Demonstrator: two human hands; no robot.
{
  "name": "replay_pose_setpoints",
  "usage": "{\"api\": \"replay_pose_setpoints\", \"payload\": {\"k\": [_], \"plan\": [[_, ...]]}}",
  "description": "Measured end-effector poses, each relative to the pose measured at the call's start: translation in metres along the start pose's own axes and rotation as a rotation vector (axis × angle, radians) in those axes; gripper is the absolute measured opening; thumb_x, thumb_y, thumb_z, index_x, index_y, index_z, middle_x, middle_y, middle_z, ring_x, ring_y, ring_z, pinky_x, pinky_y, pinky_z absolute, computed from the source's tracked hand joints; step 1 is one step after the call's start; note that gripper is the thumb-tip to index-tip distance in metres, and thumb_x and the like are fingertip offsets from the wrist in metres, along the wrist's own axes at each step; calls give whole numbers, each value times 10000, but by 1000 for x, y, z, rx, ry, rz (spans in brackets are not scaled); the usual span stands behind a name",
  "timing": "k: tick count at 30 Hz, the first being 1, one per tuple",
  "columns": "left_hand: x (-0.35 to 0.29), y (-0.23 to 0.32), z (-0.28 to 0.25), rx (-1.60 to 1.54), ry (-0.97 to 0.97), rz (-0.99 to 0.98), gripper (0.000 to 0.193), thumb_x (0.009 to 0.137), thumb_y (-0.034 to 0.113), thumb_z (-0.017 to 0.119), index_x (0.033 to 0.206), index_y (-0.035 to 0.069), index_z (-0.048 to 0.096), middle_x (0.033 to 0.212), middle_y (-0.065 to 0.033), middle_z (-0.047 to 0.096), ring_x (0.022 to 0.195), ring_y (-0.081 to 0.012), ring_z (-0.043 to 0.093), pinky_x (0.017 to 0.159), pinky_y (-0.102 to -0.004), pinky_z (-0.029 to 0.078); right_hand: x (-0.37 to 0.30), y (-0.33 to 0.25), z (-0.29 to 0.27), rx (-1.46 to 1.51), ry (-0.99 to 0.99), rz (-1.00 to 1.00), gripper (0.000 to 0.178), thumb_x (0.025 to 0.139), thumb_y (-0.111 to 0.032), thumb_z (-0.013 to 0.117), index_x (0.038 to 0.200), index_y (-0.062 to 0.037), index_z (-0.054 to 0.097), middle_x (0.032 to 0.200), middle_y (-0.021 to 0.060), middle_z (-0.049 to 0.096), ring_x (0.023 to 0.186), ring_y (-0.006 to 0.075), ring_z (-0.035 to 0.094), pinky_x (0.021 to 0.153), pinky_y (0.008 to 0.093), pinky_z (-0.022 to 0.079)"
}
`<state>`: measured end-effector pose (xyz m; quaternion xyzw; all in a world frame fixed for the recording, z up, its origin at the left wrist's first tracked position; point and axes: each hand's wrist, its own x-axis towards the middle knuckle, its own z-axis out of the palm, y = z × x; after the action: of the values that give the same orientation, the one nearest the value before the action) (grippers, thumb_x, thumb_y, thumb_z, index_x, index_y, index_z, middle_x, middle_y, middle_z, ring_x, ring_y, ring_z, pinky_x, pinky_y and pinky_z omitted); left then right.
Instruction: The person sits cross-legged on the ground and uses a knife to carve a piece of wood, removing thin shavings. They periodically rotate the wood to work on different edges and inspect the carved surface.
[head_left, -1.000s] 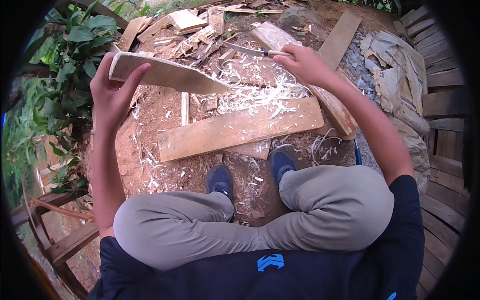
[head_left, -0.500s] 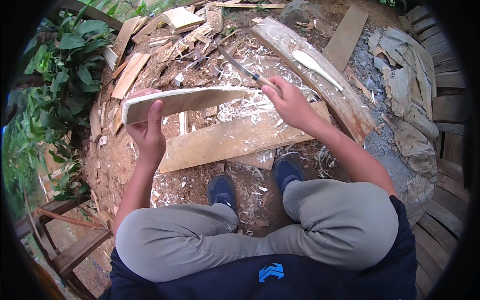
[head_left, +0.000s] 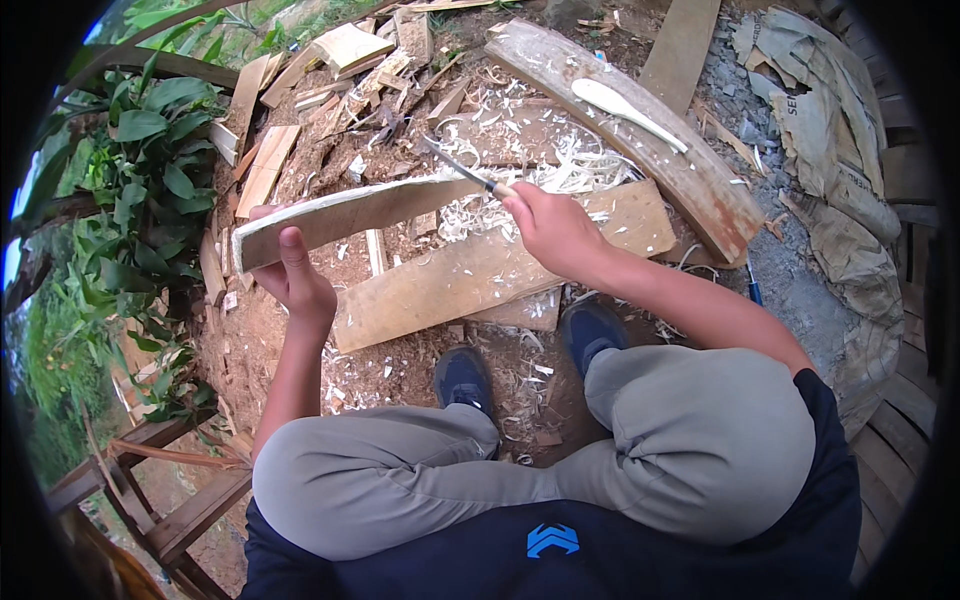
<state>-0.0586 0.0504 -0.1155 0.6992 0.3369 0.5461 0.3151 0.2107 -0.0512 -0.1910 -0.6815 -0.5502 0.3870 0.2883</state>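
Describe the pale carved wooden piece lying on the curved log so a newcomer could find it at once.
Start at the long curved grey log running diagonally across the upper right, beyond the right hand. On its upper face lies a slim, pale cream carved wooden spoon blank. Unlike the rough brown offcuts and curled shavings around it, it is smooth, rounded at one end and tapering.

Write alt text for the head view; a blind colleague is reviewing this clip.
Seen from above, a seated person's left hand grips one end of a long pale wooden slat while the right hand holds a thin-bladed knife against its other end. Pale wood shavings and a flat wooden board lie on the dirt.
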Motion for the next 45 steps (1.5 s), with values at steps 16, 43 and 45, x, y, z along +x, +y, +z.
{"api": "replay_pose_setpoints", "payload": {"k": [16,43,45], "plan": [[-12,5,-14,-43,-37,-63,260,1010,225,582,1137,12,506,1049,-56,543,941,-127,507,874,-286,402,-3,-36,-19,280,472,-235,296,1048,-275,427,1213,-42,501,754,201,651,684,415,645,621,509,483],[-26,8,-28,-4,-111,-119,307,999,217,616,1182,38,446,1118,-71,502,1031,-157,519,937,-322,405,-27,15,32,-346,26,-168,286,1048,-304,421,1145,-55,523,595,158,592,574,390,639,538,510,481],[-28,11,-29,-3,-91,-133,285,1000,217,615,1158,32,466,1097,-70,514,1009,-153,521,935,-317,398,-19,-9,11,-235,42,-147,306,1048,-327,423,1118,-53,541,600,160,595,575,374,640,538,500,482]]}}
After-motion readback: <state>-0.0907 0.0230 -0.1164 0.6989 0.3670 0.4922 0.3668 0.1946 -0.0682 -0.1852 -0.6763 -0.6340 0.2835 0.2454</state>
